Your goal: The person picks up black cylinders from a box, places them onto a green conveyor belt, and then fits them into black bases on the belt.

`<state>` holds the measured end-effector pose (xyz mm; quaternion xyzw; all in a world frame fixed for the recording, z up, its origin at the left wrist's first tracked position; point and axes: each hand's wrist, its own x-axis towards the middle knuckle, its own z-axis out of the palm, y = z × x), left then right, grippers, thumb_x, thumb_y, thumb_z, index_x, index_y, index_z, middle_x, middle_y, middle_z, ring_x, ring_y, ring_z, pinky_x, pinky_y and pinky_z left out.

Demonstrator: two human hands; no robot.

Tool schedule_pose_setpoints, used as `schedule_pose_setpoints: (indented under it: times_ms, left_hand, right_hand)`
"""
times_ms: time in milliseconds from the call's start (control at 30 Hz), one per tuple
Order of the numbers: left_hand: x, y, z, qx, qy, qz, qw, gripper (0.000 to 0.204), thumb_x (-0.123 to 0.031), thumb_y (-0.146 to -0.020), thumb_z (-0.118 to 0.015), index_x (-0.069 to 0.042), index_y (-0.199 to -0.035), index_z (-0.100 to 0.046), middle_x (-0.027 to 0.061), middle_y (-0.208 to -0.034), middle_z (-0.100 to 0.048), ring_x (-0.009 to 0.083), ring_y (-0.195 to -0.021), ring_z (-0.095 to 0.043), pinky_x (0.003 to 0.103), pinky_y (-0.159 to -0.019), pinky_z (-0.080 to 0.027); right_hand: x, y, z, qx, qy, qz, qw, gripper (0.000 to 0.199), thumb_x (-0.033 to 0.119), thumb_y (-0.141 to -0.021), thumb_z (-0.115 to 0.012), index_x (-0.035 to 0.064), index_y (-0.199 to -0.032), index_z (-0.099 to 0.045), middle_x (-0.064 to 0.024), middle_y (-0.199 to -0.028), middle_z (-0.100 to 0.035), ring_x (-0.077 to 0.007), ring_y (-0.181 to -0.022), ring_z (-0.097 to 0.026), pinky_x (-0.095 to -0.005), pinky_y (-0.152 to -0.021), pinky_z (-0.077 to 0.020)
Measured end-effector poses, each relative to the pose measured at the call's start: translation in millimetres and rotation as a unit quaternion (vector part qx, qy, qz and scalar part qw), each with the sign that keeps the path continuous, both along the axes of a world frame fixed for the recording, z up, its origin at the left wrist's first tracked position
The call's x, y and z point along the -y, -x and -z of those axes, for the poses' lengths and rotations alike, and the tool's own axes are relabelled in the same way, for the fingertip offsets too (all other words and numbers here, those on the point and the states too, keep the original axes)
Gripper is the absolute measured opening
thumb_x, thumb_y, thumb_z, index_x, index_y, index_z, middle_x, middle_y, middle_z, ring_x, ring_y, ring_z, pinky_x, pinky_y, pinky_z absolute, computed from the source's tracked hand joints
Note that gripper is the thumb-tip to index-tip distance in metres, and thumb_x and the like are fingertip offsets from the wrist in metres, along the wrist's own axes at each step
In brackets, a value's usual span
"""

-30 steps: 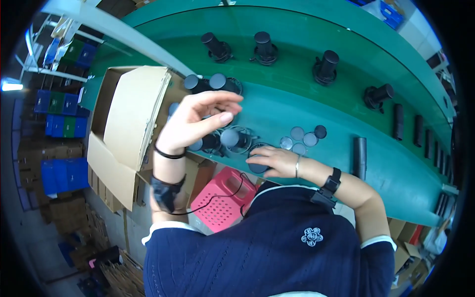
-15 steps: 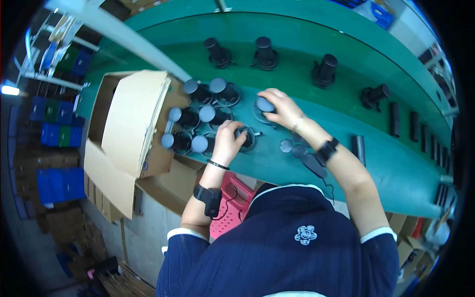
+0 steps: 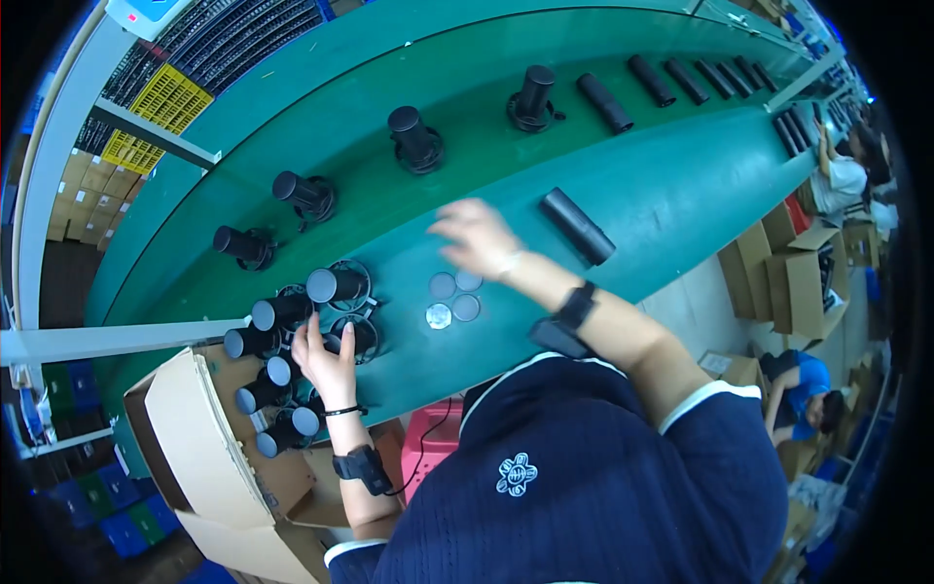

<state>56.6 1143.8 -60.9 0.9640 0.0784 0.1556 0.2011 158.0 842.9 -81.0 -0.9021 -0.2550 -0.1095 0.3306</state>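
My left hand (image 3: pixel 326 367) is at the near edge of a group of black cylinders standing on ringed bases. Its thumb and fingers close around the end of one black cylinder (image 3: pixel 363 337), partly hidden by the hand. Just beyond stands another capped black cylinder (image 3: pixel 334 284). My right hand (image 3: pixel 477 239), blurred by motion, is over the green table with its fingers stretched out and nothing visible in them. Several round grey discs (image 3: pixel 443 285) lie on the table below it. To its right a plain black tube (image 3: pixel 578 227) lies on its side.
An open cardboard box (image 3: pixel 195 438) stands at the left beside the cylinders. Along the far green strip (image 3: pixel 467 131) are more based cylinders (image 3: pixel 415 136) and loose black tubes (image 3: pixel 605 103). A metal post (image 3: pixel 126 343) crosses at left. Other people (image 3: pixel 803 389) sit at far right.
The view has turned to the right. My right hand has let go of a capped cylinder and moved right, over the discs. My left hand stays at a cylinder.
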Motion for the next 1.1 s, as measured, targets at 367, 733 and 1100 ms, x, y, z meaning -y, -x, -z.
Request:
schedule_pose_setpoints:
  times_ms: [367, 733, 1100]
  left_hand:
    - [170.0, 13.3, 6.2, -0.104, 0.261, 0.253, 0.926, 0.025, -0.010, -0.081, -0.066, -0.007, -0.105, -0.062, 0.0093, -0.104, -0.057, 0.0207, -0.096, -0.056, 0.027, -0.070, -0.049]
    - [417.4, 45.6, 1.3, -0.322, 0.326, 0.443, 0.771, 0.022, -0.010, -0.085, -0.065, 0.001, -0.104, -0.063, 0.0058, -0.092, -0.066, 0.0118, -0.085, -0.060, 0.026, -0.077, -0.049]
    - [661.5, 97.9, -13.6, -0.384, 0.190, 0.644, 0.634, 0.024, -0.010, -0.085, -0.065, 0.000, -0.106, -0.062, 0.0054, -0.093, -0.066, 0.0120, -0.087, -0.061, 0.027, -0.079, -0.048]
  right_hand:
    - [194.3, 88.7, 59.4, -0.280, 0.162, 0.363, 0.874, 0.104, 0.046, -0.061, -0.080, 0.0215, -0.143, -0.020, -0.0190, -0.119, -0.050, -0.0372, -0.111, -0.048, -0.0484, -0.088, -0.0429]
    - [360.5, 329.4, 55.2, -0.380, -0.010, 0.253, 0.889, 0.043, 0.028, -0.080, -0.064, 0.0096, -0.118, -0.057, -0.0165, -0.110, -0.059, -0.0333, -0.105, -0.056, -0.0420, -0.089, -0.0457]
    - [482.5, 490.9, 60.7, -0.318, -0.202, 0.536, 0.755, 0.038, 0.023, -0.080, -0.065, 0.0046, -0.112, -0.060, -0.0155, -0.091, -0.066, -0.0285, -0.081, -0.064, -0.0367, -0.073, -0.0509]
